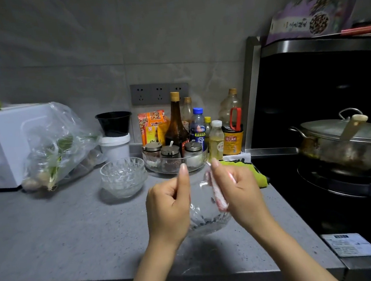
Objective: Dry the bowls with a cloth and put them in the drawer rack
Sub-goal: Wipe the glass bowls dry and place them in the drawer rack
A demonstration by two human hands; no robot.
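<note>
Left hand (pixel 168 207) grips the rim of a clear glass bowl (pixel 207 219), held tilted above the grey counter (pixel 64 229) near centre. Right hand (pixel 235 187) closed on a pink-white cloth (pixel 217 191), pressed to the bowl's rim. Stack of glass bowls (pixel 123 176) sits further back, left.

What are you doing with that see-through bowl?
A person is drying a clear glass bowl above the grey counter. The left hand grips the bowl's rim, and the right hand presses a pink and white cloth against its other side. A stack of similar glass bowls waits on the counter to the left, beside a tray of spice jars. No drawer rack is in view.
</note>
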